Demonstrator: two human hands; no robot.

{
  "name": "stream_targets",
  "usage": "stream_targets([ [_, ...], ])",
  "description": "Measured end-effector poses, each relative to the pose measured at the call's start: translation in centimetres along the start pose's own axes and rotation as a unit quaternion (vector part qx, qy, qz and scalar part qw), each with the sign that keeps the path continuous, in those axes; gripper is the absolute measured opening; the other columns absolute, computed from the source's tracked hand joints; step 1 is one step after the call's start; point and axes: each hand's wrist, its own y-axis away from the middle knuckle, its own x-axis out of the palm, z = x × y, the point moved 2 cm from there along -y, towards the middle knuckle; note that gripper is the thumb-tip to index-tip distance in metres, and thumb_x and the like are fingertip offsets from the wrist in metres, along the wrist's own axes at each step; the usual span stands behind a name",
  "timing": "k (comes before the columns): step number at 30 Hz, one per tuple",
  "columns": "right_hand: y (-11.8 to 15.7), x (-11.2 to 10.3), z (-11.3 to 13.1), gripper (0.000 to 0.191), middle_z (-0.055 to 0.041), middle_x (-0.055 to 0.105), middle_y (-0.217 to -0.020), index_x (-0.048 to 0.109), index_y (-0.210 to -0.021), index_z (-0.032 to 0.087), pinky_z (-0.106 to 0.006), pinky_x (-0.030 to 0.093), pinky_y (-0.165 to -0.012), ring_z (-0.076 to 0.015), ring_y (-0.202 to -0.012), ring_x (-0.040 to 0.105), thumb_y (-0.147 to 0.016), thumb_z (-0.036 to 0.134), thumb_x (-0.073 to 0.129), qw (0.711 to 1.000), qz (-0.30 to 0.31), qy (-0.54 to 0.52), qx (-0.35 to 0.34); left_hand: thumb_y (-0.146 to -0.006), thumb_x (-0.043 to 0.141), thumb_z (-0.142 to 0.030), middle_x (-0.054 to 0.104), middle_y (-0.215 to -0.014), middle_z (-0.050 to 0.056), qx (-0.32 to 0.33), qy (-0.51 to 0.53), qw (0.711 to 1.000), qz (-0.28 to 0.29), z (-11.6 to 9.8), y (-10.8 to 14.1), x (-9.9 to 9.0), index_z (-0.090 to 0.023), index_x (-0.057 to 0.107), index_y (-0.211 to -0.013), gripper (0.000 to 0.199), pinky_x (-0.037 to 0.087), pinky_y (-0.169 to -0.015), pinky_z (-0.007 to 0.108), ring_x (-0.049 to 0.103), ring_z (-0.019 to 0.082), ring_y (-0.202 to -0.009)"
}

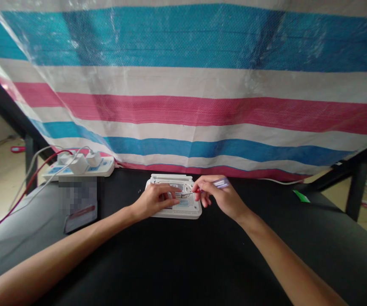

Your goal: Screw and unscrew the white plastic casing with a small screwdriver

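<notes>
A white device with rows of small vent holes point(188, 213), like a router lying underside up, rests on the black table. My left hand point(157, 198) lies over its left part, fingers bent toward the middle; whatever is between the fingertips is too small to make out. A screwdriver with a clear purple and red handle point(220, 183) is gripped in my right hand point(217, 193) at the device's right side. Its metal shaft points left, and the tip is close to my left fingertips above the device.
On the back left stands a white power strip point(108, 166) with plugs and cables. A phone or tablet point(83, 216) lies in front of it. A green item point(301, 196) is on the right. Striped sheeting point(189, 110) hangs behind the table point(170, 263).
</notes>
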Motion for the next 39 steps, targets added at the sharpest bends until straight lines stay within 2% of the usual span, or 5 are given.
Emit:
stream_targets([
  [13, -0.03, 1.14, -0.60, 0.027, -0.0033, 0.067, -0.061, 0.068, -0.075, 0.015, -0.022, 0.038, -0.043, -0.0103, -0.045, 0.055, -0.083, 0.039, 0.058, 1.000, 0.012, -0.012, -0.008, -0.093, 0.059, -0.036, 0.073, -0.079, 0.004, 0.023, -0.010, 1.000, 0.011, 0.39, 0.06, 0.21, -0.015, 0.074, -0.091, 0.025, 0.044, -0.062, 0.021, 0.060, 0.012, -0.066],
  [20, -0.02, 0.79, -0.69, 0.027, -0.0041, 0.067, -0.062, 0.069, -0.075, 0.015, -0.022, 0.037, -0.043, -0.0105, -0.045, 0.055, -0.084, 0.037, 0.057, 1.000, -0.017, -0.004, -0.026, -0.094, 0.055, -0.031, 0.073, -0.085, 0.004, 0.029, -0.019, 0.999, -0.001, 0.10, 0.08, 0.00, -0.015, 0.072, -0.097, 0.024, 0.045, -0.067, 0.021, 0.060, 0.012, -0.069],
  [24, -0.11, 0.81, -0.69, 0.027, -0.0037, 0.067, -0.062, 0.069, -0.075, 0.015, -0.022, 0.037, -0.043, -0.0103, -0.045, 0.054, -0.084, 0.037, 0.056, 0.999, -0.020, 0.001, -0.031, -0.098, 0.048, -0.029, 0.070, -0.078, 0.002, 0.021, -0.015, 1.000, 0.000, -0.12, 0.08, -0.10, -0.014, 0.071, -0.101, 0.027, 0.046, -0.067, 0.021, 0.059, 0.011, -0.064],
  [35, -0.09, 0.80, -0.80, 0.027, -0.0018, 0.065, -0.060, 0.068, -0.073, 0.015, -0.022, 0.039, -0.044, -0.0095, -0.045, 0.054, -0.084, 0.037, 0.055, 0.999, -0.012, 0.000, -0.046, -0.087, 0.068, -0.041, 0.073, -0.078, 0.003, 0.014, -0.010, 1.000, 0.000, 0.72, 0.00, 0.30, -0.015, 0.074, -0.082, 0.027, 0.045, -0.062, 0.021, 0.060, 0.012, -0.064],
  [39, -0.12, 0.84, -0.76, 0.026, -0.0016, 0.065, -0.060, 0.068, -0.074, 0.015, -0.022, 0.039, -0.043, -0.0092, -0.044, 0.053, -0.084, 0.036, 0.055, 0.999, -0.010, -0.006, -0.040, -0.090, 0.065, -0.037, 0.075, -0.081, 0.005, 0.032, 0.000, 0.999, 0.008, 0.53, 0.02, 0.25, -0.016, 0.075, -0.083, 0.024, 0.048, -0.069, 0.023, 0.067, 0.015, -0.073],
])
